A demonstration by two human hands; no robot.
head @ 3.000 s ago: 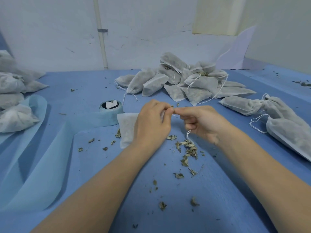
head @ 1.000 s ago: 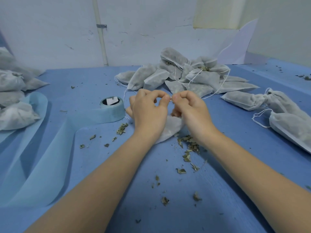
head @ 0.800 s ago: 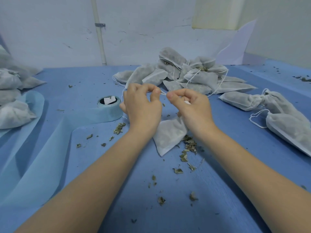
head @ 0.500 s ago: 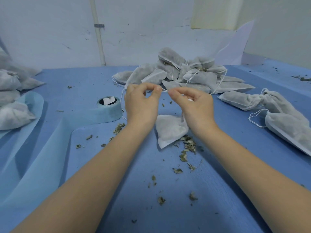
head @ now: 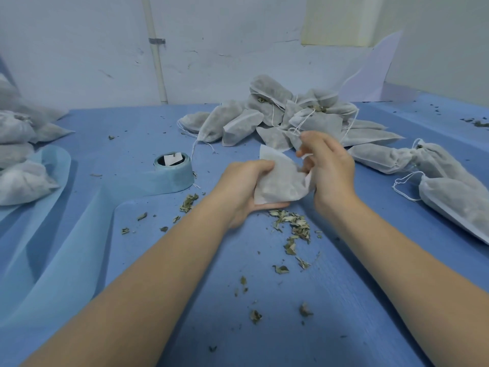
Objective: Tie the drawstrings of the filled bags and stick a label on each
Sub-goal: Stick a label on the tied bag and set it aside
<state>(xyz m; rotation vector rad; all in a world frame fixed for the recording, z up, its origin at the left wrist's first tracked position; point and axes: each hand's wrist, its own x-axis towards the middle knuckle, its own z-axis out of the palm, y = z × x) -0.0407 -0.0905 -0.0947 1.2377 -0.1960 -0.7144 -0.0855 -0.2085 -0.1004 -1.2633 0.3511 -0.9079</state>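
Observation:
A small white filled bag (head: 280, 181) is held above the blue table (head: 264, 313) at the centre. My left hand (head: 244, 186) cups it from below and the left, fingers curled round its body. My right hand (head: 326, 165) grips the bag's gathered neck on the right, where the drawstring is hidden behind my fingers. A roll of light blue label tape (head: 173, 169) stands to the left of my hands, with a white label inside its core.
A heap of filled bags (head: 285, 117) with loose strings lies behind my hands. More bags (head: 436, 176) lie at the right and others (head: 18, 154) at the left edge. Dried leaf bits (head: 291, 229) are scattered below my hands. A light blue strip (head: 79, 221) runs left.
My hands stopped pulling the strings apart. The left hand dropped under the bag and now cups it; the right hand closed on the neck. The bag came up off the table.

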